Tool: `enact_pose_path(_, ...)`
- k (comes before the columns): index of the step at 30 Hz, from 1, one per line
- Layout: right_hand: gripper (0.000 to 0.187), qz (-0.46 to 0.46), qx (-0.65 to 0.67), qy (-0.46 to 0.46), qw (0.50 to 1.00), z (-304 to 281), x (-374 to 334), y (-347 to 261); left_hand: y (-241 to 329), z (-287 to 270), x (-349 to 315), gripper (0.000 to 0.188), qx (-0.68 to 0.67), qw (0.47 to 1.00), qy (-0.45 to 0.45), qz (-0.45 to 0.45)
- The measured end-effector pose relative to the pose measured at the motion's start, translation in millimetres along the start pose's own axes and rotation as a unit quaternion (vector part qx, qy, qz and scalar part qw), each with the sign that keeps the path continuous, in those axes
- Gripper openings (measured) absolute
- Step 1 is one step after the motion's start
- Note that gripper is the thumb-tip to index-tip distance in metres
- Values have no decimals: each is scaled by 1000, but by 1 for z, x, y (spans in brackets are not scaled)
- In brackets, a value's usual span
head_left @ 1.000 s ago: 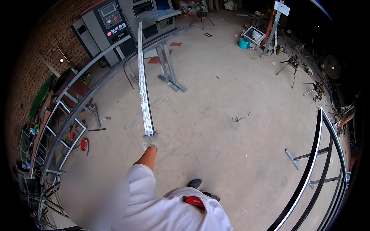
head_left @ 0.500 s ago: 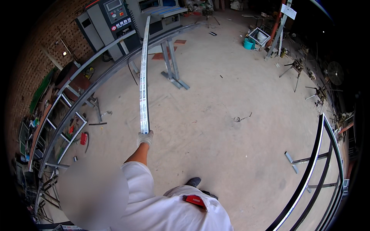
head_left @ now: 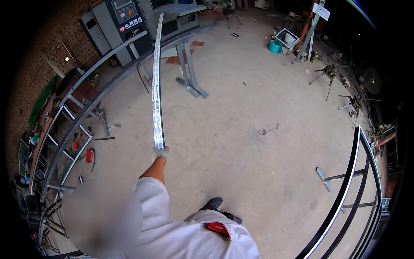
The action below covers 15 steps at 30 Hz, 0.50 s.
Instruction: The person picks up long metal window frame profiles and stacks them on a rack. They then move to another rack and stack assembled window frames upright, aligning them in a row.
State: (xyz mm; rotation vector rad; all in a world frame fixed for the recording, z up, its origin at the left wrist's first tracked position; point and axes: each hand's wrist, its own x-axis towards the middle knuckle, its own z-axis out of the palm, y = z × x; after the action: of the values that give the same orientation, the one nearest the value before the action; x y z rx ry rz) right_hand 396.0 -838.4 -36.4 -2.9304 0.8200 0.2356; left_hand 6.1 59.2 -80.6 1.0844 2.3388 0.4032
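My left hand [head_left: 160,153], in a pale glove, is closed around the near end of a long, narrow aluminium profile [head_left: 156,99]. The profile is covered in printed white film and has a dark edge along its right side. It stretches straight away from me, its far end appearing in front of the grey machine. Whether it rests on the dark rail there, I cannot tell. My left arm reaches forward from a white sleeve [head_left: 153,194]. A red item [head_left: 217,228] sits at my waist. My right hand is out of view, and a blurred patch hides the lower left.
A grey machine [head_left: 125,17] with a control panel stands at the far left. A long dark rail [head_left: 101,93] curves along the left, near a metal stand [head_left: 187,71]. Dark framed profiles [head_left: 349,185] lie on supports at right. A teal bucket [head_left: 274,46] stands far right.
The view has shifted slightly, so the floor, machine and frames appear a little further left and up. My left hand keeps its hold on the profile.
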Motion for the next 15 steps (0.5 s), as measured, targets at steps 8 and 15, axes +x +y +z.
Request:
enact_pose_path(8, 90, -4, 39, -5, 999, 8, 0, 13, -19, 29, 10, 71, -45, 999, -13, 21)
enact_pose_path(15, 90, 13, 91, -42, 995, -1, -10, 3, -45, 61, 70, 69, -53, 999, -11, 1)
